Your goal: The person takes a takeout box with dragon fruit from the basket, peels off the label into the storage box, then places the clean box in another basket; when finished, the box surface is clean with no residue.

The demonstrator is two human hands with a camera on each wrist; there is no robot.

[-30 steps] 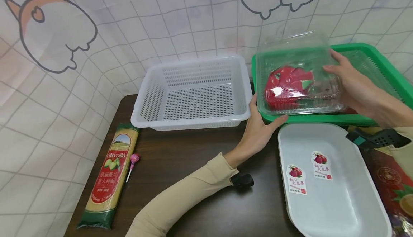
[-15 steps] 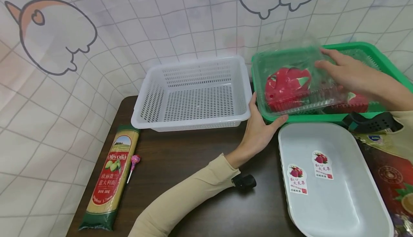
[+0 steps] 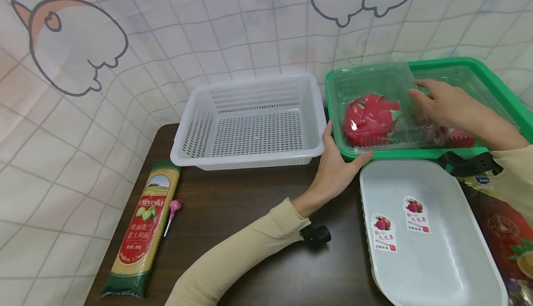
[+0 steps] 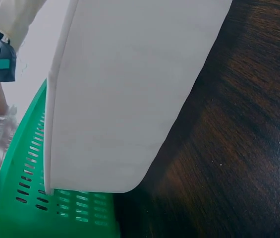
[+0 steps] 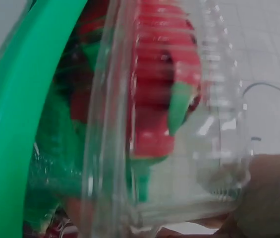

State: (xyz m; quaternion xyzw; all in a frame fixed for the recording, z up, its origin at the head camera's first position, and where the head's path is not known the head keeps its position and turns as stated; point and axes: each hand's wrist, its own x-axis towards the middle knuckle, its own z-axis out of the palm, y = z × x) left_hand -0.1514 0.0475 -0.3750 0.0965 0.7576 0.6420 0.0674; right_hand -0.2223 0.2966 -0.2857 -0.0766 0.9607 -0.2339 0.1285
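Note:
In the head view my right hand (image 3: 449,104) grips the right side of a clear plastic clamshell box (image 3: 399,77). The box lies within the left part of a green basket (image 3: 470,65). A red dragon fruit (image 3: 370,123) shows through its plastic, also close up in the right wrist view. My left hand (image 3: 331,174) holds the basket's front left corner, thumb over the front rim and fingers along the left side. Below my right hand, more red fruit (image 3: 460,138) sits in the basket, partly hidden.
A white perforated basket (image 3: 254,130) stands left of the green one. In front lies a white tray (image 3: 420,259) with two fruit stickers. A spaghetti pack (image 3: 141,227), a lollipop (image 3: 172,209) and a red bag (image 3: 497,225) lie on the dark table (image 3: 266,259).
My right hand has lowered the clamshell box into the green basket, moving it slightly down from a raised, tilted position. My left hand has stayed at the basket corner.

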